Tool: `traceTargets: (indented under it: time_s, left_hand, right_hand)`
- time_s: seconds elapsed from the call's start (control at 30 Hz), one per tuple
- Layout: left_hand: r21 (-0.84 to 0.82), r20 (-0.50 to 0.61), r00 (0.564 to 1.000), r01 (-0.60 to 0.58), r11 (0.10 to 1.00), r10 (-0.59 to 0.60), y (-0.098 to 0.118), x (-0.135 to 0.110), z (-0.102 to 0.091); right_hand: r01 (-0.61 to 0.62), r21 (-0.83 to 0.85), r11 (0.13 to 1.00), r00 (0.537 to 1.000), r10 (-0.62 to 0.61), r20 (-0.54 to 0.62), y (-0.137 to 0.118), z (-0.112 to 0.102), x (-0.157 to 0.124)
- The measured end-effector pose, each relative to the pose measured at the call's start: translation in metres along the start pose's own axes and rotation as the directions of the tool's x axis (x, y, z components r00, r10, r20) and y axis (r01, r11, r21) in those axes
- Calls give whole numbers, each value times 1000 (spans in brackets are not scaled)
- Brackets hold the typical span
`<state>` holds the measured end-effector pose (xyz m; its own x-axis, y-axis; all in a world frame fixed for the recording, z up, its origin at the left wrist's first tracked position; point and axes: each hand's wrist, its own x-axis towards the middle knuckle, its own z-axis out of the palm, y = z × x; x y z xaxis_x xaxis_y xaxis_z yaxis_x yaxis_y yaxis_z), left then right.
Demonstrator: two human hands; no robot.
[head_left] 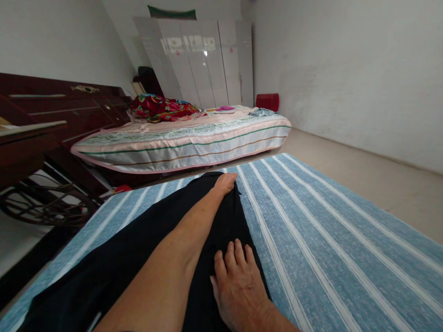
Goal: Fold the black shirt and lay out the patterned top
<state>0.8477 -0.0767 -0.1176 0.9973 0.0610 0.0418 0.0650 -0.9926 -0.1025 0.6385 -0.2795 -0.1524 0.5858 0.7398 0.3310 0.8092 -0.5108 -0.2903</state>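
A black garment lies spread on a blue-and-white striped sheet. My left hand reaches far out and rests at the garment's far edge, its fingers curled over the cloth. Close to me, my right hand lies flat on the black garment near its right edge, with the fingers stretched out and slightly apart.
A second bed with a pale striped cover stands beyond, with a colourful blanket heaped on it. A dark wooden cabinet is at left, white wardrobes at the back, a red box by the wall. Bare floor runs along the right.
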Motion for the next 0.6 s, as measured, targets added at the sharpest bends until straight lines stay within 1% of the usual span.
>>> traceTargets:
  time_s: [0.17, 0.3, 0.37, 0.43, 0.53, 0.6]
  left_hand:
    - [34, -11, 1000, -23, 999, 23, 2, -2, -3]
    - [51, -57, 998, 3, 999, -1, 7, -10, -19]
    - [58, -83, 996, 44, 997, -39, 10, -19, -27]
    - [64, -81, 993, 94, 994, -89, 12, -32, -33]
    - [85, -31, 987, 158, 984, -156, 10, -54, -34]
    - [103, -5, 984, 175, 979, -175, 6, -65, -32]
  right_hand:
    - [0, 17, 1000, 1000, 0, 6, 0, -2, 0]
    - [-4, 36, 999, 999, 2, 43, 0, -5, 2]
    - [-5, 42, 999, 998, 2, 67, 0, -7, 3]
    - [-6, 46, 999, 996, 1, 91, 1, -10, 4]
    - [-2, 46, 999, 994, -3, 106, 1, -14, 3]
    - [-1, 41, 999, 994, -4, 106, 1, -16, 3]
